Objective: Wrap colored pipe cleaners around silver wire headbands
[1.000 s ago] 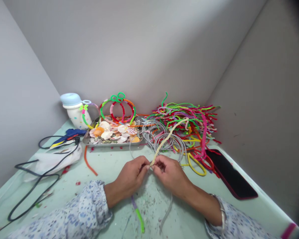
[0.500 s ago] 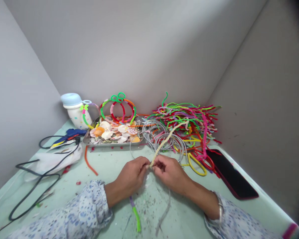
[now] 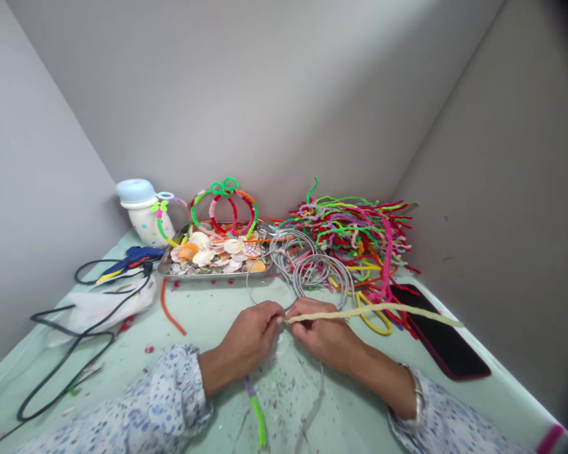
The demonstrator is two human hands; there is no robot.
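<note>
My left hand (image 3: 250,337) and my right hand (image 3: 322,335) meet at the table's middle, fingers pinched together. Both grip one end of a cream pipe cleaner (image 3: 383,310), which stretches out to the right above the black phone (image 3: 438,334). A thin grey wire hoop (image 3: 312,403) runs under my right hand toward the front edge. A green and purple pipe cleaner (image 3: 256,413) lies below my left wrist.
A heap of coloured pipe cleaners (image 3: 355,233) and grey wire hoops (image 3: 312,268) sit behind my hands. A metal tray of shells (image 3: 218,255), pipe-cleaner headbands (image 3: 224,202), a white jug (image 3: 144,214), a blue glue gun (image 3: 132,257) with black cable (image 3: 71,353), and a white bag (image 3: 94,306) lie left.
The cream pipe cleaner's free end has swung from pointing up toward the heap down to the right, lying nearly level over the phone. My hands stayed in place.
</note>
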